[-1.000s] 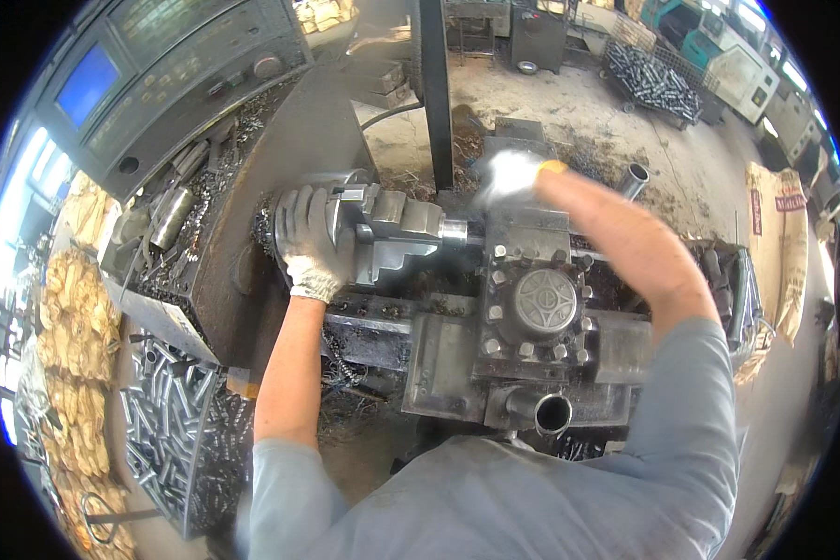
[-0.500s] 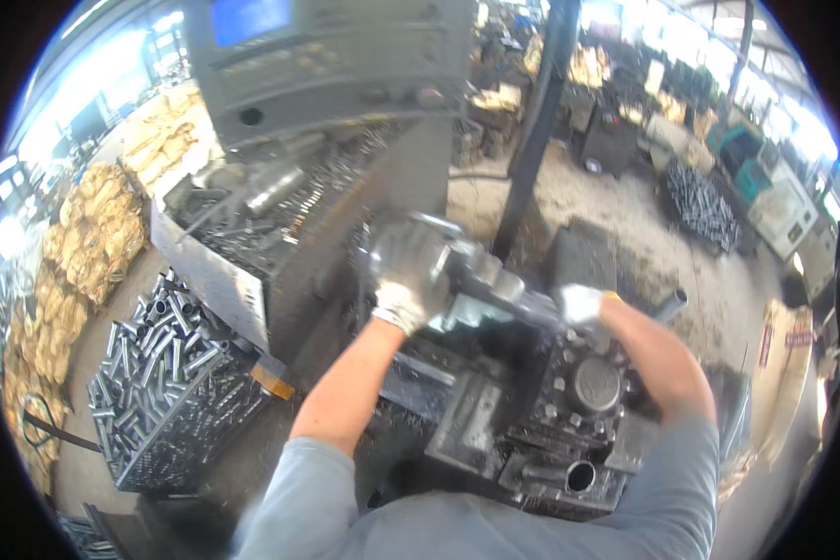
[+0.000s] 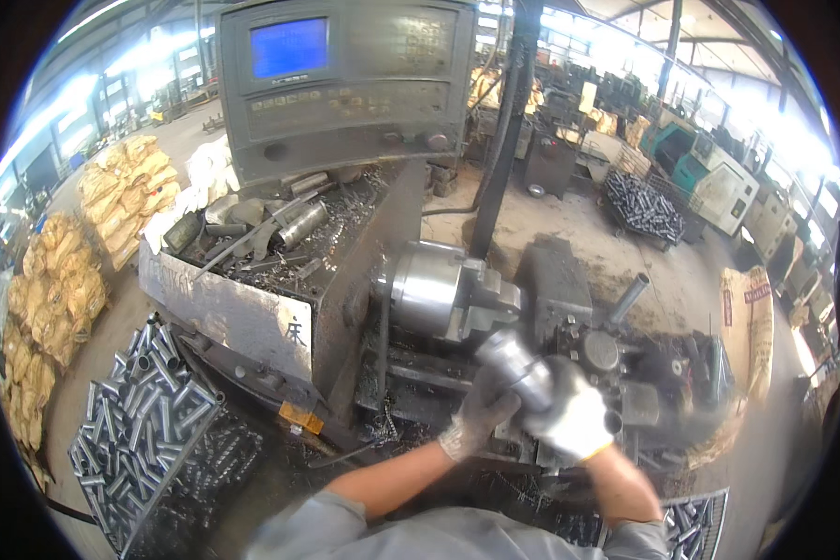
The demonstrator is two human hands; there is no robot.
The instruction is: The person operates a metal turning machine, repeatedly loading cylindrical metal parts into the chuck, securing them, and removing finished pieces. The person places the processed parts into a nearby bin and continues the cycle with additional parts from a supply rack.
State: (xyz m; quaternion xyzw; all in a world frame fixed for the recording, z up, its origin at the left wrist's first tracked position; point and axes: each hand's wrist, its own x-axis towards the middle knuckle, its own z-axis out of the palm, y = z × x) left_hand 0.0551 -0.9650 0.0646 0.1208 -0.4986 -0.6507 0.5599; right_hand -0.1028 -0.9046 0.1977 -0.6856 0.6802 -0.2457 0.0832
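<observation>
A shiny stepped metal cylinder [image 3: 511,362] is tilted between my two gloved hands, just in front of the lathe chuck [image 3: 429,291]. My left hand [image 3: 484,408], in a grey-soiled glove, is closed against its left side. On the right, the cylinder's lower end meets my right hand [image 3: 571,416], closed round it in a whiter glove and smeared by motion. The chuck's stepped jaws [image 3: 490,303] stand just beyond the cylinder, apart from my fingers. Right of my hands is the dark tool turret [image 3: 599,353].
A control panel [image 3: 345,93] with a blue screen rises behind a chip-strewn metal tray [image 3: 243,303]. Cut tubes fill a bin [image 3: 135,439] at lower left, and more tubes lie in a crate [image 3: 691,527] at lower right. An upright tube [image 3: 630,297] stands beyond the turret.
My left hand has come off the chuck area and my right hand away from the turret side. Both are now nearer my body, together on the metal cylinder. The view has also shifted.
</observation>
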